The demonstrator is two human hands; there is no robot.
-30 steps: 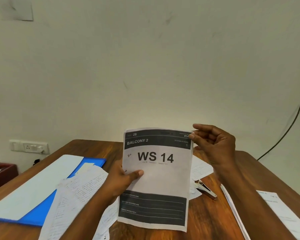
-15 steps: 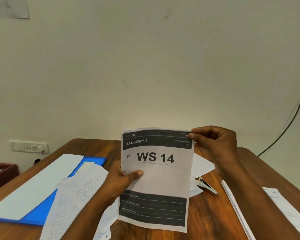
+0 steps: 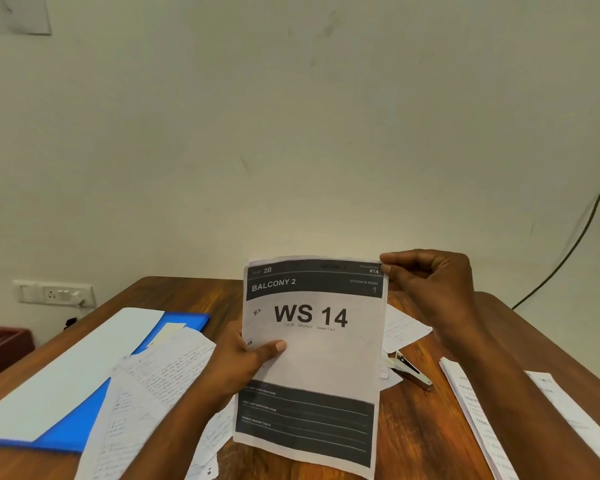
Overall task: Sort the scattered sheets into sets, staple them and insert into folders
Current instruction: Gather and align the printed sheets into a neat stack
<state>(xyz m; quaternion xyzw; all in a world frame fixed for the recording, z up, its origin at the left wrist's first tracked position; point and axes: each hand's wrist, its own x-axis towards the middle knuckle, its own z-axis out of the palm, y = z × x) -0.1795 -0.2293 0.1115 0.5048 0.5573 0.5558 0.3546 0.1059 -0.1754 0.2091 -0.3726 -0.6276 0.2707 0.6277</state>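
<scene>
I hold a printed sheet reading "WS 14" and "BALCONY 2" upright above the table. My left hand grips its left edge, thumb on the front. My right hand pinches its top right corner. Handwritten sheets lie scattered to the left below it. A blue folder with a pale sheet on it sits at the left. A silver stapler lies on the table just right of the held sheet.
The wooden table meets the wall at the back. More printed sheets lie at the right under my right forearm. A wall socket and a dark red box are at far left. A black cable runs down the wall at right.
My right hand has closed its fingers onto the sheet's top right corner. The sheet and my left hand have stayed almost in place.
</scene>
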